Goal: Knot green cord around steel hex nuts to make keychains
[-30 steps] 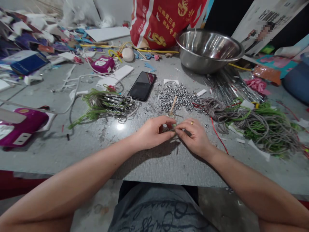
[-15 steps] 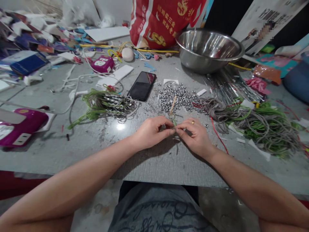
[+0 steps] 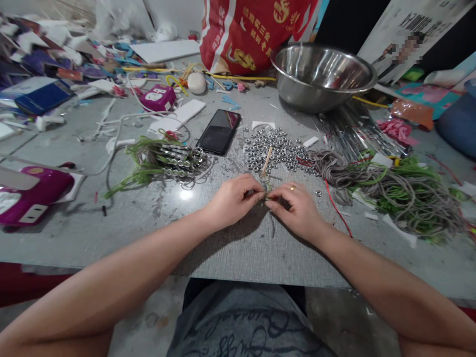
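So the whole thing comes down to one tiny spot: the cord [image 3: 272, 226] sits right between the two sets of fingertips, out in front of the person's chest, with the left hand [image 3: 235, 202] and right hand [image 3: 298, 207] practically tip to tip. Neither is really nearer, they're both right at it. Left thumb and forefinger look pinched together on the cord; the right ones come in close from the other side, but I honestly can't tell if they're clamped on it or just about touching. A loose grey end trails from the fingers back toward the person, so the part I can see runs roughly front to back, with a slight curve, across the line of the hands. A bit of green shows on the far side of the fingertips, too small to make out properly. Just beyond that there's a thin stick [image 3: 267, 159] lying lengthwise away from the hands, its far part over a loose pile of metal beads [image 3: 278, 144]. The worktop [image 3: 230, 258] is grey and scuffed, bare on the near side. Off to the right is a big tangle of grey and green cords [image 3: 412, 203], nearer the right hand; a beaded bundle [image 3: 174, 159] and a phone [image 3: 219, 132] lie past the left, and a steel bowl [image 3: 320, 94] sits farther back.
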{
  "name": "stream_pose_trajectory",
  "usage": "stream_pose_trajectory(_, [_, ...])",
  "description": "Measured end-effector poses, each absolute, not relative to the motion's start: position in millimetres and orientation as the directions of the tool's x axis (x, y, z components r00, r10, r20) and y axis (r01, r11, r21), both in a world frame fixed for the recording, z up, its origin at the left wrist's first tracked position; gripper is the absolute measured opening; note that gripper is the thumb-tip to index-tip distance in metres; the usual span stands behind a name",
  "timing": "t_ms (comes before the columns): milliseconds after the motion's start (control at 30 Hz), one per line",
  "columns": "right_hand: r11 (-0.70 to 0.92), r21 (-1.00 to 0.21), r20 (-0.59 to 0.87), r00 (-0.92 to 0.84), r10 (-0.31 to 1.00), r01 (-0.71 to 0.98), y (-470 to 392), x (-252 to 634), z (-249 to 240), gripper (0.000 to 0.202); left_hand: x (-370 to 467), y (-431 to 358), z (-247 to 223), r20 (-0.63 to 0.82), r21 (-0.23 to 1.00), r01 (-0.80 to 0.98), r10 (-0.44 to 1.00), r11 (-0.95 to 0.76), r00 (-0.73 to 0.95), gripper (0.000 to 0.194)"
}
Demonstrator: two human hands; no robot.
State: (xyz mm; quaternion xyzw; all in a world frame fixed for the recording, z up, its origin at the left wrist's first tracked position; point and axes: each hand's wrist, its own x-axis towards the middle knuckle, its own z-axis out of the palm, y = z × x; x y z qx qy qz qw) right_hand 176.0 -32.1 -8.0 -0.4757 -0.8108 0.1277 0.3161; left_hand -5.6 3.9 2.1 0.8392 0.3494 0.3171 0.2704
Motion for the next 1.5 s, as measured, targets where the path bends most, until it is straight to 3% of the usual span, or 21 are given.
stream_pose_trajectory(233, [0.527, -0.403, 0.334, -0.416, 0.846, 0.748, -31.3, 173.8, -13.4, 0.017, -1.9, 7.2, -3.9, 0.27, 0.67, 0.47, 0.779, -0.574, 0.566, 0.008])
stream_pose_trajectory(367, [0.524, -0.396, 0.328, -0.417, 0.848, 0.754, -31.9, 173.2, -11.5, 0.013, -0.6, 7.5, -5.2, 0.24, 0.663, 0.479, 0.769, -0.575, 0.592, 0.009])
stream_pose_trajectory(533, [0.52, -0.372, 0.335, -0.412, 0.848, 0.769, -31.8, 172.1, -11.9, 0.023, 0.2, 9.1, -6.3, 0.244, 0.646, 0.494, 0.771, -0.582, 0.589, 0.011])
stream_pose_trajectory(667, [0.512, -0.345, 0.316, -0.416, 0.853, 0.787, -31.3, 170.9, -12.2, 0.017, 0.4, 10.0, -6.9, 0.225, 0.635, 0.51, 0.77, -0.58, 0.596, 0.011])
stream_pose_trajectory(1100, [0.512, -0.418, 0.311, -0.412, 0.857, 0.75, -32.2, 174.1, -10.6, 0.011, -3.0, 4.5, 3.9, 0.082, 0.522, 0.552, 0.683, -0.65, 0.726, 0.015])
stream_pose_trajectory(1367, [0.506, -0.425, 0.311, -0.404, 0.86, 0.751, -31.5, 173.9, -11.3, 0.009, -5.4, 8.0, 1.3, 0.085, 0.511, 0.529, 0.653, -0.678, 0.753, 0.016])
stream_pose_trajectory(1500, [0.554, -0.418, 0.386, -0.412, 0.825, 0.719, -32.9, 175.3, -10.1, 0.011, -5.6, 9.7, -0.6, 0.092, 0.531, 0.523, 0.659, -0.667, 0.747, 0.017])
